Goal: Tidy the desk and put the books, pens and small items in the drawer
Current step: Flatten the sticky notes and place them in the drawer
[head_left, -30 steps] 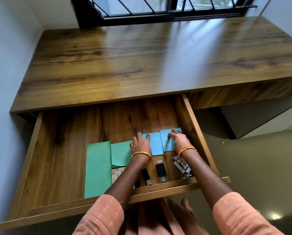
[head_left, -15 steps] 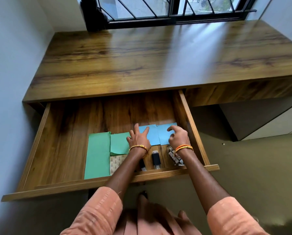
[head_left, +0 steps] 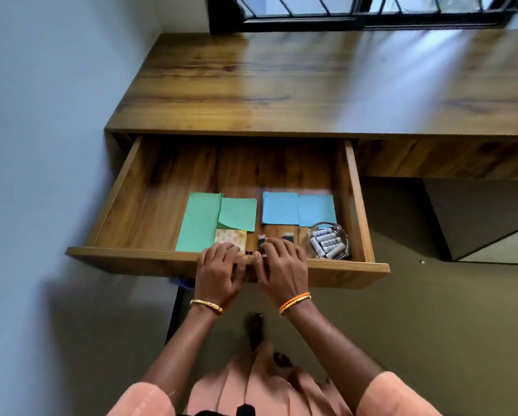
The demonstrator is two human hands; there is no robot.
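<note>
The wooden drawer (head_left: 143, 205) stands pulled out from under the desk (head_left: 312, 85). Inside lie two green books (head_left: 202, 223), two blue books (head_left: 296, 209), a patterned pad (head_left: 229, 237), small dark items (head_left: 261, 240) and a glass dish of white tubes (head_left: 327, 243). My left hand (head_left: 218, 273) and my right hand (head_left: 283, 270) both rest on the drawer's front panel (head_left: 342, 273), fingers curled over its top edge. They partly hide the small dark items.
A grey wall (head_left: 41, 145) runs close along the drawer's left side. A barred window (head_left: 372, 10) sits behind the desk. A grey cabinet (head_left: 492, 220) stands under the desk at right. My feet and orange clothing are below on the olive floor (head_left: 432, 325).
Both hands have left the blue books and drawn back to the drawer's front panel. The view has pulled back and shifted, so the drawer appears farther away.
</note>
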